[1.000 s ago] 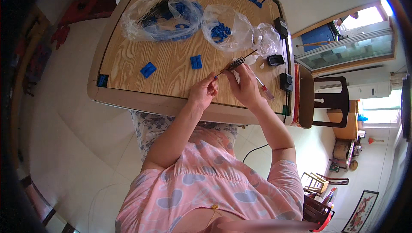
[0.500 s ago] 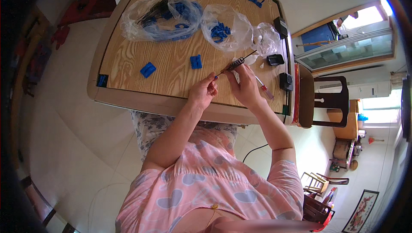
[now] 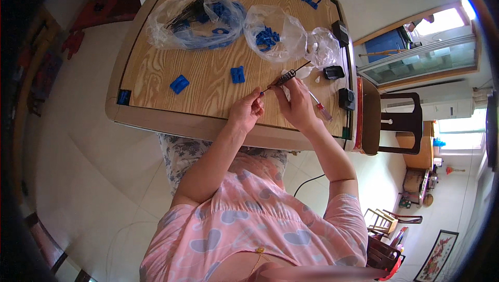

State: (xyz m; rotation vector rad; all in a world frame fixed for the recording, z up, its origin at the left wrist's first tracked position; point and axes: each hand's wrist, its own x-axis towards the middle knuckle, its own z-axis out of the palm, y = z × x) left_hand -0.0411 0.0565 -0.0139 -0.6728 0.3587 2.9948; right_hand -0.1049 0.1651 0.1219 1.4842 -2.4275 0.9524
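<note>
- Near the frame's centre, at the table's point(image 3: 202, 92) front edge: both hands work on one thin black rod point(image 3: 303, 66) carrying a dark coiled spring point(image 3: 287, 77).
- Left hand point(image 3: 246, 111): thumb and forefinger pinched together on the rod's lower-left end. Spot of blue at these fingertips, too small to identify.
- Right hand point(image 3: 297, 106): thumb and fingers closed about the rod, just below and beside the spring. Exact contact partly hidden by the fingers.
- Position of rod relative to fingers: it slants from the left fingertips, lower left, up past the right fingertips; its bare tip juts free toward the upper right. Spring lies against the right fingers, mostly beyond the thumb.
- Done, judging by appearance: top of frame, right of centre, a group of blue clips with rods and springs point(image 3: 309, 0) looks assembled. Exact count uncertain.
- Left, by the same judgement: the piece in hand seems partway, its rod and spring together, no large blue clip on it. Two blue blocks point(image 3: 179, 84) lie apart, left and centre of the tabletop, with no rod in either.
- Loose stock: large clear bag point(image 3: 158, 28), upper left, with blue parts and dark rods; smaller clear bag point(image 3: 292, 35), upper centre, with small blue pieces.
- Just right of the right hand: screwdriver point(image 3: 325, 112), untouched by the fingertips.
</note>
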